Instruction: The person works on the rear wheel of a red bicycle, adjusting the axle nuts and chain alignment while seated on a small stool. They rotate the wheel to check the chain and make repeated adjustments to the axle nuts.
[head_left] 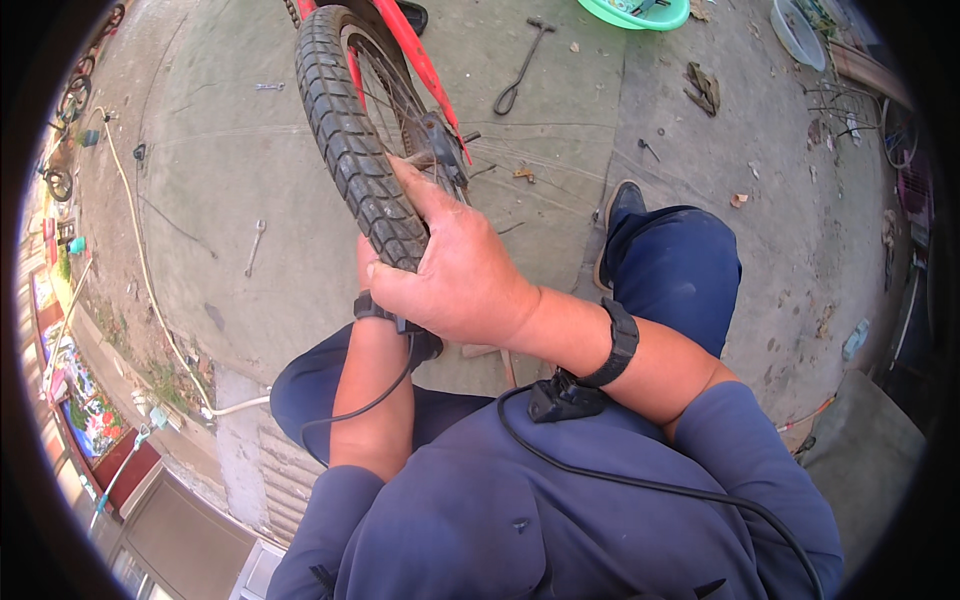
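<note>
The right hand [455, 275] is lying across the near end of a black knobbly tyre [350, 130], with its fingers curled over the tread and its thumb stretching up along the inner edge toward the spokes [385, 105]. It is gripping the tyre firmly. The left hand [368, 265] is sitting underneath, mostly hidden behind the right hand; only a little of it is showing beside the tyre's near end, and I cannot tell how its fingers are set or whether they are closing on anything. Both wrists are wearing black bands, and a thin black cable is running from each down over the blue sleeves.

The tyre is standing upright on its wheel, stretching from the hands away to the far edge of the scene, just left of centre. A red frame [415, 50] is running along its right side, meeting the wheel near the hub [440, 145].

On the concrete ground [230, 170], a small spanner [255, 247] is lying to the left of the tyre, well apart from it. A long black metal tool [522, 68] is lying at the far right, near a green basin [640, 14]. The person's blue trouser leg and dark shoe [620, 215] are resting to the right of the hands.
</note>
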